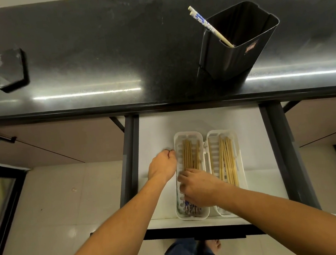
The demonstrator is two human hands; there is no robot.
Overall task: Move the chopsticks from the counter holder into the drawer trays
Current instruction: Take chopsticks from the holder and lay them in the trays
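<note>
Right hand (200, 188) on chopsticks (188, 156) (left tray (177, 142))

Glossy black stone counter (93, 58), white plastic trays (204, 144) — pale wooden chopsticks (226, 158), matt black holder (236, 57)

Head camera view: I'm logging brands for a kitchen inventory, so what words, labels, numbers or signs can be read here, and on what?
Too blurred to read: the small brown rectangular label on the front wall of the black plastic chopstick holder.
No text, only a blue pattern: the white-and-blue chopsticks standing in that holder.
Nothing else in view carries readable words, numbers or signs.
</note>
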